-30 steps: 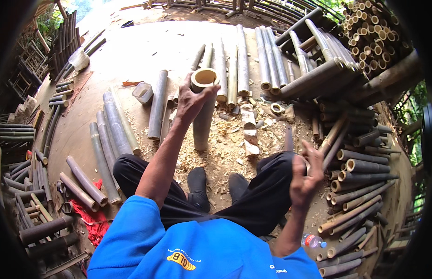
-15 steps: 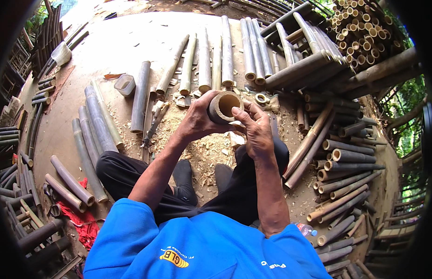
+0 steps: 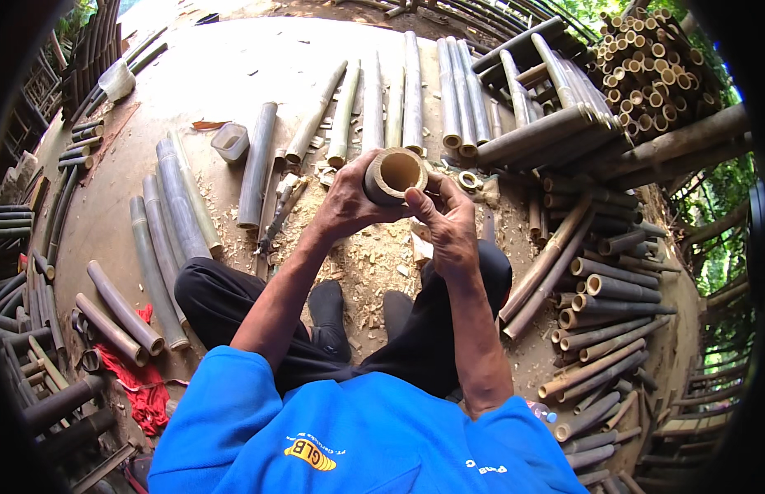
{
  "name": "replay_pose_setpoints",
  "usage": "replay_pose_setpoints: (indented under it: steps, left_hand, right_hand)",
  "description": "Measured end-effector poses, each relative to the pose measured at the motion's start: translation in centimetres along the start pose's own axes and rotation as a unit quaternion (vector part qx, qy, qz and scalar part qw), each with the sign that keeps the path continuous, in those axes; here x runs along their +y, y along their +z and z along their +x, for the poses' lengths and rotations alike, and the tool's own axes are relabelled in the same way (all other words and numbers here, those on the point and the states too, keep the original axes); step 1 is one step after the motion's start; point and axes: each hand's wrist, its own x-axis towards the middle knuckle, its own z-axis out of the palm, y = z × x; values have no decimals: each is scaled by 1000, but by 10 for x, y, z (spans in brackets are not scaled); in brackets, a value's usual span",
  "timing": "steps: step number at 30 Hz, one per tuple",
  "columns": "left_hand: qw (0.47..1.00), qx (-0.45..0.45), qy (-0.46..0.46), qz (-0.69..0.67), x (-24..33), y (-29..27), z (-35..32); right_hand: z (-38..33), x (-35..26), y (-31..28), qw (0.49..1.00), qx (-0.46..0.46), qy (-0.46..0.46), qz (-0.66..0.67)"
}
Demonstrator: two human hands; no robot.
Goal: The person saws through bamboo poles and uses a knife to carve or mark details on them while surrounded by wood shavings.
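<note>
A short, wide bamboo tube (image 3: 396, 176) is held up in front of me, its pale cut end and hollow inside turned toward me. My left hand (image 3: 347, 198) is closed around its left side. On the right, my right hand (image 3: 450, 221) has curled fingers against the tube's side, with the thumb at the lower right of the rim. The far side of the tube and some fingertips are hidden. Below the hands, pale wood shavings (image 3: 370, 267) cover the ground around my feet.
Long bamboo poles (image 3: 372, 107) lie in a row ahead. More bamboo poles (image 3: 185, 206) lie at left, near a clear plastic tub (image 3: 230, 142). Stacked bamboo pieces (image 3: 617, 284) line the right side. A knife-like tool (image 3: 281, 216) lies left of the shavings. Red cloth (image 3: 144, 391) is at lower left.
My right thumb has moved down from the tube's opening to the lower right of its rim. The tube has turned slightly, and the whole view has shifted a little.
</note>
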Motion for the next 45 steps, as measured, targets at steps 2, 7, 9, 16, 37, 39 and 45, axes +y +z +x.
replay_pose_setpoints:
  steps: [2,7,9,16,37,39,45]
  left_hand:
    - [998,34,3,44,-21,5,-9]
    - [988,82,-24,130,-116,2,-33]
    - [986,83,-30,145,-112,-2,-21]
    - [973,159,-26,-165,-30,-53,37]
    - [664,100,-525,-523,-141,139,-88]
    - [662,103,-518,-532,-151,152,-104]
    - [651,97,-478,-581,-153,130,-88]
  right_hand:
    - [5,4,1,999,24,20,-11]
    - [2,18,-3,996,85,-4,15]
    - [-12,18,-3,993,116,9,-1]
    - [-67,18,-32,967,62,44,-244]
    - [-8,-39,-43,877,142,-159,-431]
    - [-9,-33,-60,903,144,-147,-377]
    - [-47,-25,-69,906,142,-175,-359]
